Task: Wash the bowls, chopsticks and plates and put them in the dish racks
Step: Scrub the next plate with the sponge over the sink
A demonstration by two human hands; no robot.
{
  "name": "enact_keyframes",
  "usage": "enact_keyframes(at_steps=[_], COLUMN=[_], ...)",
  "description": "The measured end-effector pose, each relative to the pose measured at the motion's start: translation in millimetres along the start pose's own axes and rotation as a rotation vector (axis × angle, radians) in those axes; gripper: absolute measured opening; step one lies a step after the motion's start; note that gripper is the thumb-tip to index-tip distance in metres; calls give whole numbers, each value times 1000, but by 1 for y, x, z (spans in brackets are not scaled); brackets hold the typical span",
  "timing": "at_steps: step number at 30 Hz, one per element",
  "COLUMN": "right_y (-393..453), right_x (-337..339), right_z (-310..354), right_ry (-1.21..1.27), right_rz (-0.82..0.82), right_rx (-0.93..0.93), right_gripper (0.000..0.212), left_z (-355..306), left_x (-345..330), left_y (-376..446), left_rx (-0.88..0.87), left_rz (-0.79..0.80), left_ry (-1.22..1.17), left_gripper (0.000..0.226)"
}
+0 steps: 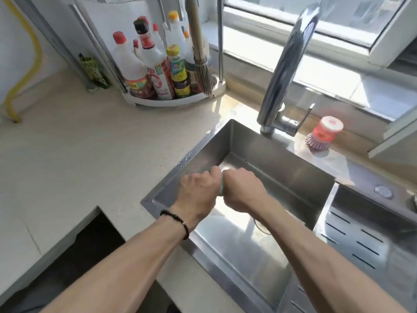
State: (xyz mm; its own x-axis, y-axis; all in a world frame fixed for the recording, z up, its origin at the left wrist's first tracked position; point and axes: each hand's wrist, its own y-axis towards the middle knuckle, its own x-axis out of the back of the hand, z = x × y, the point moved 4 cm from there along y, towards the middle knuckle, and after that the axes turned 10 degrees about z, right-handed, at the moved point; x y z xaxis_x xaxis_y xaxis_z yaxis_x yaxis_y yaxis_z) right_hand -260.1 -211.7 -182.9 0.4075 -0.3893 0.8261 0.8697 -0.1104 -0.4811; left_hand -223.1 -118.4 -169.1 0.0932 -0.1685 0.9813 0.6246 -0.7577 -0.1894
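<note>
Small greenish item, cloth or sponge by the look (221, 188), pinched between both fists at frame centre, over the far left part of the sink (266, 154). Only a sliver visible; identity not certain. Left hand (198, 190) clenched on its left end, right hand (242, 190) clenched on its right end, knuckles up, fists nearly touching. Probably wringing or twisting it, hence held above the basin so drips fall inside.

No bowls, chopsticks or plates anywhere in view. Basin bare, drain partly hidden under right forearm. Judged either very early or close to finished; not possible to say which. Dish racks not clearly in view; slotted steel panel (352, 236) at lower right, beside the basin, possibly a draining area.

Black bead bracelet (178, 220) on left wrist.

Tall chrome faucet (284, 71) rising behind the basin, upper centre-right; no water stream seen. Pink-topped dish brush (322, 136) standing on the ledge just right of the faucet base.

Pale stone tabletop (79, 154) filling the left of the frame. Corner caddy of sauce bottles (158, 71) at upper centre, straw brush (200, 53) leaning in it. Green packet (93, 71) against the wall to its left; yellow hose (27, 64) at far upper left. Window (316, 23) across the top right, strong sun on the sill.
</note>
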Motion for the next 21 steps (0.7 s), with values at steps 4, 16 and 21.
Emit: enact_keyframes(at_steps=[4,16,21], right_y=[-3,-10,-10], right_x=[-3,42,63], right_z=[-16,-29,-8], right_ry=[135,-385,-410], right_rz=[-310,-626,-444], right_rx=[241,536,373], right_gripper=[44,17,35], left_z=[7,-11,-9], left_x=[-10,16,25], left_y=[18,31,40], left_rx=[389,177,187], left_rz=[298,740,385], left_ry=[-690,-1133,-652], left_gripper=[15,39,26])
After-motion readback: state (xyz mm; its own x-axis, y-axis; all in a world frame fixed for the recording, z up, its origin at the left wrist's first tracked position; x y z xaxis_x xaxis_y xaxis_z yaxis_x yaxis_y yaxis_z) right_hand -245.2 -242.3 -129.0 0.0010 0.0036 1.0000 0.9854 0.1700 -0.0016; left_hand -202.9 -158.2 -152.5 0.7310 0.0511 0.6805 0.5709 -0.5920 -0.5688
